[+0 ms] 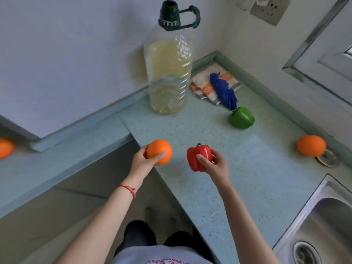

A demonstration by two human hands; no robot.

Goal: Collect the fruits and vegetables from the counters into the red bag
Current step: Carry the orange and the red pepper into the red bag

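Observation:
My left hand [142,161] grips an orange [160,151] above the inner corner of the pale green counter [238,168]. My right hand [216,165] holds a red bell pepper [198,156] over the counter, thumb across its front. A green bell pepper [242,117] lies further back on the counter. Another orange [310,148] sits at the right near the wall. A third orange [5,148] shows at the far left edge. The red bag is out of view.
A large clear oil bottle [169,73] with a dark green cap stands near the wall. Folded cloths [215,83] and a blue rag [224,91] lie in the back corner. A steel sink [323,225] is at the lower right, a round metal cap [327,159] beside the right orange.

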